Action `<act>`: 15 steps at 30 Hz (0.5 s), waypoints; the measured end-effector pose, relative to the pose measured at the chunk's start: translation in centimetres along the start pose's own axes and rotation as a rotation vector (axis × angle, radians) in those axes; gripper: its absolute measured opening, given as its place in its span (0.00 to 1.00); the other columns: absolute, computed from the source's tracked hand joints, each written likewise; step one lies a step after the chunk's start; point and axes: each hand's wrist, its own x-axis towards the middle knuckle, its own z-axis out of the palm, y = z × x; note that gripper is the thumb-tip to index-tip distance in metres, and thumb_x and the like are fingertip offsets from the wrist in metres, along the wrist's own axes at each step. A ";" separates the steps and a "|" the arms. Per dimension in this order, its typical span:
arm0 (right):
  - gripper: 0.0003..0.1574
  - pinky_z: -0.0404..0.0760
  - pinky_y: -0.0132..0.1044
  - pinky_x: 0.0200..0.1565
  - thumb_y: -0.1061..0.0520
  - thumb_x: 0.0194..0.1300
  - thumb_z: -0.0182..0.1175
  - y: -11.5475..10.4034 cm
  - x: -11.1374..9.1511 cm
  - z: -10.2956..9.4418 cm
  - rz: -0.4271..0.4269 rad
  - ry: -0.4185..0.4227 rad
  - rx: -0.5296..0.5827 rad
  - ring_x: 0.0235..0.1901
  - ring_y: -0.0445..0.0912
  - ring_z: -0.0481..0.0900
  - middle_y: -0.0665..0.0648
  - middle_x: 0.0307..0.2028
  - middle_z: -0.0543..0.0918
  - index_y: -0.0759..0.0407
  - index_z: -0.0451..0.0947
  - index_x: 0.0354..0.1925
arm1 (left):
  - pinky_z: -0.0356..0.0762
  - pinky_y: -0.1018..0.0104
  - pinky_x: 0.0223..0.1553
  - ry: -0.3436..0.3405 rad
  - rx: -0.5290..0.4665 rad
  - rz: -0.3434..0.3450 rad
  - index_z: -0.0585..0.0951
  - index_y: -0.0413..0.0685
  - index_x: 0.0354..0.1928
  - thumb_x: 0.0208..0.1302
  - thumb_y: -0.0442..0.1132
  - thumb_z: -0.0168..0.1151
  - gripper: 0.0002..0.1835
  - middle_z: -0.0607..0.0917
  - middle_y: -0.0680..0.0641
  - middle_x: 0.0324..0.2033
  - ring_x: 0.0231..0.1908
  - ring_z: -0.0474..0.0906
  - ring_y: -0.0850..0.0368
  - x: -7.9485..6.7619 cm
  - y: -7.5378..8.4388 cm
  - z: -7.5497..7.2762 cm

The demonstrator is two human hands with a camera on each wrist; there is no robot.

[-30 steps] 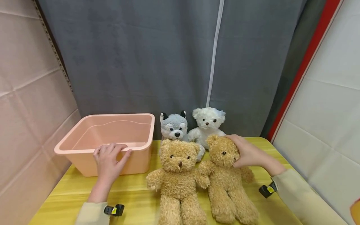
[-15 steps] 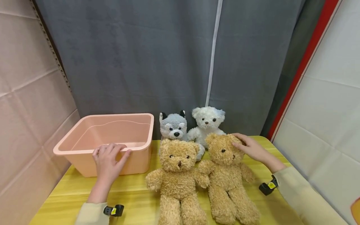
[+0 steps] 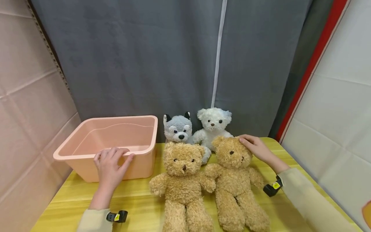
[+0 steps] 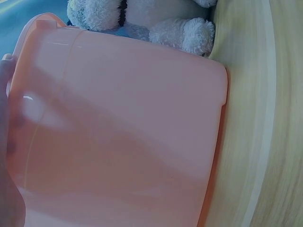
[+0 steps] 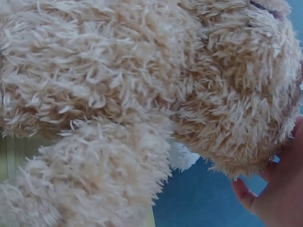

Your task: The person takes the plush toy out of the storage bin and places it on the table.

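My left hand grips the front rim of a pink plastic tub, its fingers hooked over the edge. In the left wrist view the tub's outer wall fills most of the picture. My right hand touches the upper side of the head of the right-hand golden teddy bear, which leans back. In the right wrist view, part of that hand shows beside the head, some fingers hidden behind the fur. A second golden teddy bear sits to its left, their arms touching.
Behind the golden bears sit a grey husky plush and a white teddy bear. All rest on a yellow wood-grain table. A grey curtain hangs at the back, with pale walls on both sides.
My right hand has slid from the right-hand bear's cheek up to the upper side of its head, its thumb leaving the face. My left hand stays on the tub's rim.
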 end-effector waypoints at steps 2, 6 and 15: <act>0.22 0.76 0.43 0.47 0.54 0.77 0.46 0.3 0.0 0.0 0.005 0.007 0.008 0.47 0.53 0.79 0.64 0.50 0.81 0.66 0.74 0.58 | 0.47 0.38 0.51 -0.003 0.001 -0.001 0.82 0.47 0.37 0.51 0.48 0.69 0.15 0.80 0.46 0.31 0.40 0.67 0.39 0.0 0.0 0.1; 0.22 0.76 0.42 0.47 0.56 0.77 0.44 0.5 -0.1 0.0 0.019 0.003 0.019 0.47 0.53 0.78 0.65 0.51 0.80 0.68 0.72 0.60 | 0.48 0.38 0.50 -0.003 0.006 0.000 0.82 0.47 0.37 0.49 0.48 0.70 0.16 0.80 0.46 0.31 0.41 0.67 0.39 0.2 -0.1 0.2; 0.59 0.65 0.67 0.55 0.47 0.57 0.70 0.3 -0.4 0.0 0.013 -0.225 0.036 0.63 0.70 0.61 0.74 0.67 0.59 0.66 0.48 0.73 | 0.47 0.36 0.49 0.021 -0.012 0.004 0.83 0.46 0.36 0.60 0.61 0.61 0.23 0.81 0.45 0.31 0.39 0.68 0.38 0.2 0.2 0.1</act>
